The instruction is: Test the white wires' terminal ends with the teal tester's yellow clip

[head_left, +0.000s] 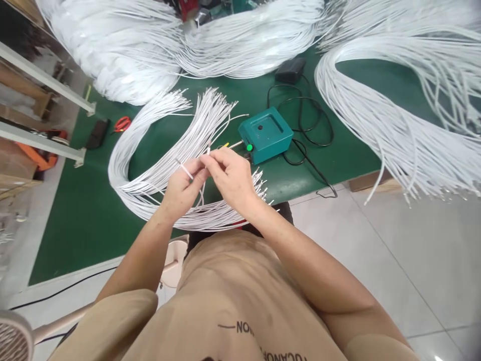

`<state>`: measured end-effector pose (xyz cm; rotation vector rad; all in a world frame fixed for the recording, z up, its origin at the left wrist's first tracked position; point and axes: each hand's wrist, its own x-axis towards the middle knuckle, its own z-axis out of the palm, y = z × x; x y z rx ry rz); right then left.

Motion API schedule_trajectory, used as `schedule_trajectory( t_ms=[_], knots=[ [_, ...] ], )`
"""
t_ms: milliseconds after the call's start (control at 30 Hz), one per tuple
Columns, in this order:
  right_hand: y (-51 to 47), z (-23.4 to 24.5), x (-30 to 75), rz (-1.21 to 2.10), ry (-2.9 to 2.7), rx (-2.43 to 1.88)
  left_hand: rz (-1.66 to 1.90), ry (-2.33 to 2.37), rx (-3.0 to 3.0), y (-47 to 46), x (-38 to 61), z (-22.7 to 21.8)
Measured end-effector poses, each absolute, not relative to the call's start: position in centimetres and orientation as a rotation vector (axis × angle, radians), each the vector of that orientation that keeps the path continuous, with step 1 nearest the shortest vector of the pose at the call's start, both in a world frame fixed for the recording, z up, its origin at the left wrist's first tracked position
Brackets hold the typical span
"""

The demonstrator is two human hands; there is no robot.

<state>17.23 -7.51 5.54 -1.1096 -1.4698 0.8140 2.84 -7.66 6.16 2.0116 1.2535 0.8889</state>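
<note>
My left hand [185, 188] is closed, and a thin white cable [184, 169] runs across its fingers. My right hand [231, 175] pinches at the same spot, with a short white end poking up between the fingertips. Both hands meet above a curved bundle of white cables [130, 145] on the green table. Exactly what lies between the fingertips is hidden. Just beyond my right hand sits a teal box-shaped device [268, 133] with a green button and a thin metal rod pointing toward my hands.
Large heaps of white cables lie at the back left [124, 50], back middle [255, 40] and right [361, 95], some hanging over the edge. Red-handled scissors [122, 124] and a dark block [98, 134] lie left. A black pedal-like box [290, 70] and black cord [332, 130] are behind the device.
</note>
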Motion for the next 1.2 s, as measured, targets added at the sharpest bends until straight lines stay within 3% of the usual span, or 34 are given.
schedule_trajectory(
  t_ms=[133, 300, 533, 733, 1200],
  knots=[
    [-7.9, 5.2, 17.8, 0.882, -1.412, -1.046, 1.075, 1.232, 1.715, -8.4, 3.7, 5.9],
    [-8.7, 5.2, 18.7, 0.909, -1.314, -1.005, 0.922, 1.236, 1.621, -9.1, 3.8, 6.0],
    [-9.7, 5.8, 19.1, 0.902, -1.367, -1.02, 1.128, 1.3, 1.524, -9.9, 3.9, 5.7],
    [-9.1, 5.9, 18.4, 0.901, -1.354, -1.097, 1.044, 1.242, 1.533, -9.4, 3.3, 5.7],
    [-0.4, 5.9, 10.5, 1.325, -0.992, -1.239, 0.964, 1.063, 1.172, -1.1, -4.3, 4.2]
  ],
)
